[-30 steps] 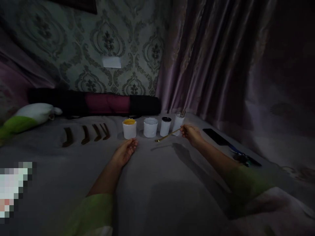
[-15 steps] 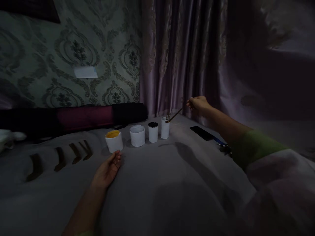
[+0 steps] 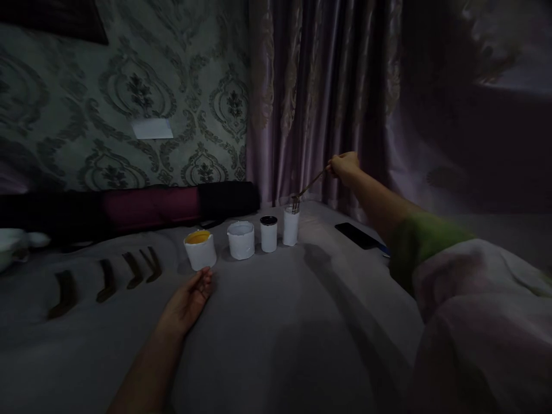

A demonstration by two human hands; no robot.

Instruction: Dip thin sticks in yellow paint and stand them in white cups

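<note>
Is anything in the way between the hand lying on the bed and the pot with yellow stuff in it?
Nothing visible. The left hand lies on the grey sheet just in front of the yellow-filled pot; only bare sheet separates its fingertips and the pot.

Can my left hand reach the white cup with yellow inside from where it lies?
Probably yes: the left hand lies open just short of the white cup with yellow contents, with nothing between them.
</note>
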